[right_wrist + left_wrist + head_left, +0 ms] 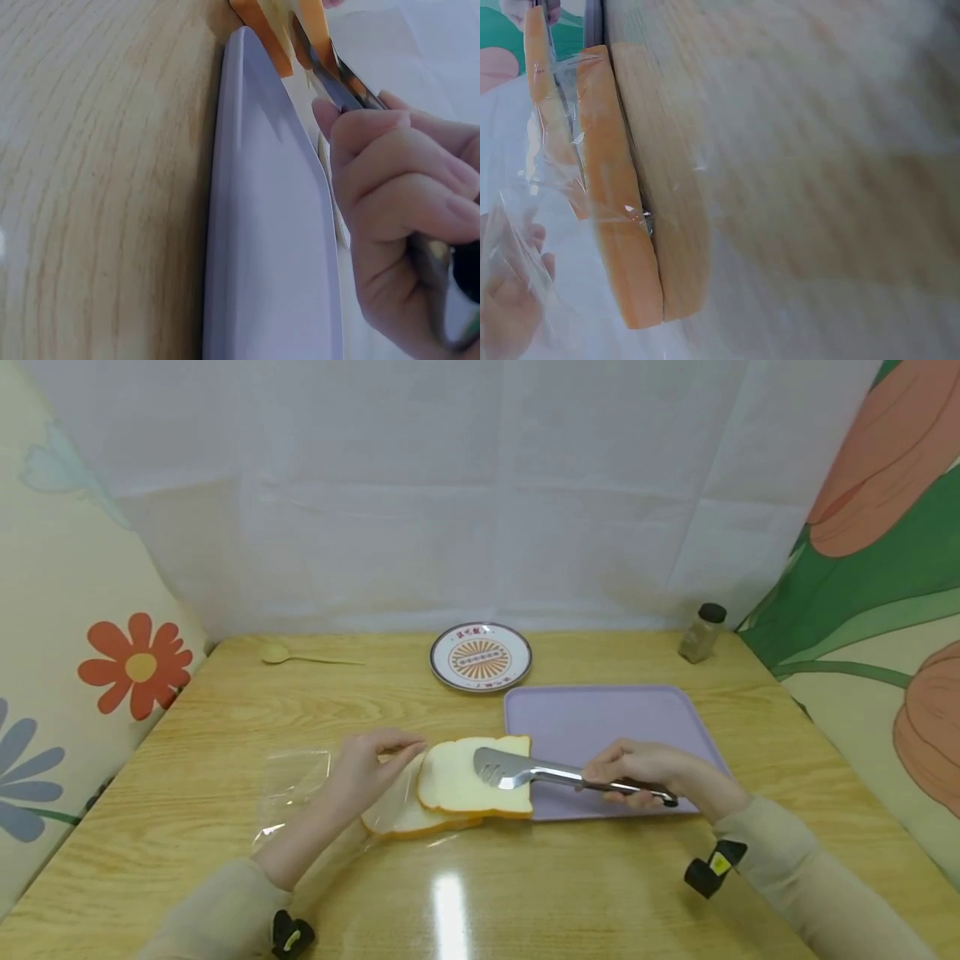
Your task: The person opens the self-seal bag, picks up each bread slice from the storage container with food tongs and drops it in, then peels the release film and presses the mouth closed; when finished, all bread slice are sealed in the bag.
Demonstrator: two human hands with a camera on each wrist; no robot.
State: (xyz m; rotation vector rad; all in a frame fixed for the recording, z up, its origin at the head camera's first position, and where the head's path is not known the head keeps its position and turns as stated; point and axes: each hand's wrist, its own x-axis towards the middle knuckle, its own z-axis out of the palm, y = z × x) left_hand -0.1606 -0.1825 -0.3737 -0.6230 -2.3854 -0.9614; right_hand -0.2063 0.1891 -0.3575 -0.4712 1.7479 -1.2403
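My right hand [637, 772] grips metal tongs [558, 774], whose slotted blade lies over a slice of bread [457, 777]. In the right wrist view the tongs [337, 79] have one blade on either side of that slice. It is raised and overlaps a second slice of bread [397, 810], which lies lower to the left. Clear plastic film of a bag [300, 785] surrounds the lower slice. My left hand [367, 768] pinches the bag's edge near the bread; in the left wrist view the film [517, 247] covers its fingers.
A purple tray [600, 718] lies on the right, partly under the tongs and my right hand. Behind stands a round patterned plate [481, 657]. A golden spoon [277, 654] lies back left, and a black-capped jar [702, 633] stands back right.
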